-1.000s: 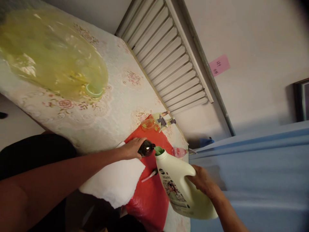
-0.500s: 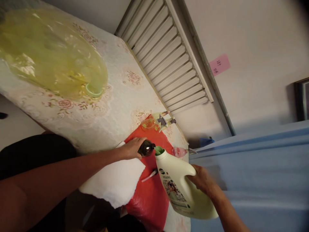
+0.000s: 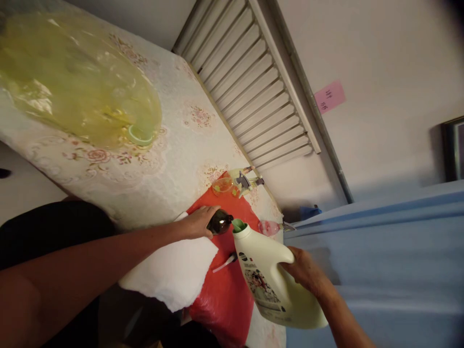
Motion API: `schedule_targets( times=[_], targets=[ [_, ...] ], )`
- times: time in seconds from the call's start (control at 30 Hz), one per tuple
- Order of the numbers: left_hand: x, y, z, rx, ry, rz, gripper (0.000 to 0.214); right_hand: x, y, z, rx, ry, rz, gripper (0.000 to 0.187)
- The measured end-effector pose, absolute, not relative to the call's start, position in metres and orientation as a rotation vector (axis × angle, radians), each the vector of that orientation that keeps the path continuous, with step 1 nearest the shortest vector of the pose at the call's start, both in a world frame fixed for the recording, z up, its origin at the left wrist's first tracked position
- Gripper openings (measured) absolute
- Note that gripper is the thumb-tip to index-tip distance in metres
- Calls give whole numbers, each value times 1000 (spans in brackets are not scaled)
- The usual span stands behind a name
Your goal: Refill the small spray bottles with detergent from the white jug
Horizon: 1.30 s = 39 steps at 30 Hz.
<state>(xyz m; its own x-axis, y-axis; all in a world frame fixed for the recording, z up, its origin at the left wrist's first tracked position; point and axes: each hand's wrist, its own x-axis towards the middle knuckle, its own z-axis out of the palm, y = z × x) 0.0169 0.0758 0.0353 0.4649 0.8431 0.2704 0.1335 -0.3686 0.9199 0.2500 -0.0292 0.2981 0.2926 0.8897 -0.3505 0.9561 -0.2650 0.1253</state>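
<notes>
My left hand (image 3: 200, 222) is wrapped round a small dark brown bottle (image 3: 219, 222), whose neck points right. My right hand (image 3: 303, 268) grips the handle of a large pale green detergent jug (image 3: 270, 280) with a flower picture on its label. The jug's green spout (image 3: 238, 225) is at the mouth of the bottle; whether liquid is flowing I cannot make out. Beneath them, a red plastic sheet (image 3: 226, 309) covers part of the table. On it lies a pump top (image 3: 225, 263) with a white tube, partly behind the jug. A white cloth (image 3: 172, 273) lies below my left forearm.
Spray bottles (image 3: 243, 182) stand at the red sheet's far edge, and a pink spray bottle (image 3: 270, 227) is behind the jug. A big yellow plastic bag (image 3: 79, 82) fills the left of the flowered tablecloth (image 3: 174, 159). A radiator (image 3: 253, 82) and blue curtain (image 3: 380, 256) border the table.
</notes>
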Motion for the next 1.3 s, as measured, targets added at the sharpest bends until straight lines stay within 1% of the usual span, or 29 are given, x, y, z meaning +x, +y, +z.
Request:
schedule_targets(
  times=[0.2,0.37,0.67,1.0,1.3],
  targets=[
    [17,76,35,1803,828,974,88,247,-29,299,2245,1696,-315,16],
    [17,76,33,1803,818,975,85,243,-28,301,2254,1666,-288,14],
    [18,76,33,1795,830,970,88,244,-29,301,2244,1686,-311,14],
    [17,76,34,1796,825,968,87,247,-31,294,2315,1652,-346,13],
    [17,75,34,1792,834,979,89,258,-44,277,2430,1726,-541,15]
  ],
)
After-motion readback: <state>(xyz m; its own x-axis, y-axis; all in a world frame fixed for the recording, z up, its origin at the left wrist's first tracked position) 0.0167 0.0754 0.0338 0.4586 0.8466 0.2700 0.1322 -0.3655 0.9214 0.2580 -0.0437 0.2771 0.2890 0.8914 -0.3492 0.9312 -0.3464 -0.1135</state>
